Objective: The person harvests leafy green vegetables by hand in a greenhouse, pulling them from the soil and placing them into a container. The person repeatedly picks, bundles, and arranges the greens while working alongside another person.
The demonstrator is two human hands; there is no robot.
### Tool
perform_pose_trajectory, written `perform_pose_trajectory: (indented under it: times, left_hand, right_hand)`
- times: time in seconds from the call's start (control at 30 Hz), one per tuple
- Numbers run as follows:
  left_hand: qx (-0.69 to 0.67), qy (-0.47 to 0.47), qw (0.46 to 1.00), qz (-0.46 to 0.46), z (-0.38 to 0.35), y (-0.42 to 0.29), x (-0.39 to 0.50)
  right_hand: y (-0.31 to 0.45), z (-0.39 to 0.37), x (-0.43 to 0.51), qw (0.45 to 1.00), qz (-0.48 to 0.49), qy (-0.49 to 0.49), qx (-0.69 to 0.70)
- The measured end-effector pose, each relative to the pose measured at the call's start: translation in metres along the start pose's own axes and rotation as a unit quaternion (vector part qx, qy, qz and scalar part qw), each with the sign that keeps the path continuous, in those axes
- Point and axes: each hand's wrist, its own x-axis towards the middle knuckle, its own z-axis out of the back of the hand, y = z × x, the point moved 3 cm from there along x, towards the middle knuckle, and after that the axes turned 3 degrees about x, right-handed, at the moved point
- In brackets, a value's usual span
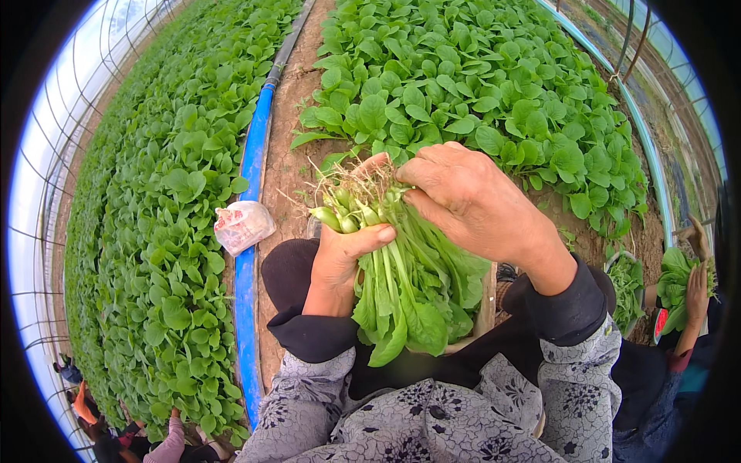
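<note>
A bunch of leafy greens (399, 289) hangs leaves-down from my left hand (347, 249), whose thumb lies across the pale stems. Thin brown roots (353, 179) stick out at the top of the bunch, above the swollen light-green stem bases (347, 215). My right hand (469, 197) is at the bunch's right upper side, thumb and fingertips pinched together at the root ends. Whether a root or stem is between those fingertips is hard to make out. Behind the leaves shows part of a wooden edge (488, 295).
Dense rows of greens grow in the left bed (168, 231) and far bed (446, 75). A blue hose (250, 278) runs along the soil path, with a white plastic bag (244, 226) on it. At right, a co-worker's hands (697, 289) hold greens beside a filled basin (628, 292). More people crouch lower left.
</note>
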Motion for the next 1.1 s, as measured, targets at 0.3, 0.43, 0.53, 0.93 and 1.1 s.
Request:
perform_pose_trajectory:
  times: [0.3,0.43,0.53,0.93,1.1]
  left_hand:
    - [0.036,0.075,0.996,0.009,0.007,-0.001,-0.003]
    - [0.012,0.022,0.999,-0.032,0.015,-0.014,-0.001]
    - [0.107,0.029,0.988,-0.105,-0.006,-0.016,0.01]
    - [0.15,-0.061,0.98,-0.112,-0.014,0.016,-0.016]
    - [0.079,-0.057,0.989,-0.107,-0.001,0.003,-0.034]
  right_hand:
    - [-0.003,0.033,0.002,0.936,0.013,-0.012,-0.353]
    - [-0.007,0.05,-0.062,0.986,-0.144,-0.033,-0.082]
    - [-0.01,0.02,-0.13,0.962,-0.22,0.156,0.035]
    - [0.046,-0.069,-0.079,0.966,-0.178,-0.186,0.002]
    - [0.053,-0.097,-0.067,0.965,-0.172,-0.188,-0.064]
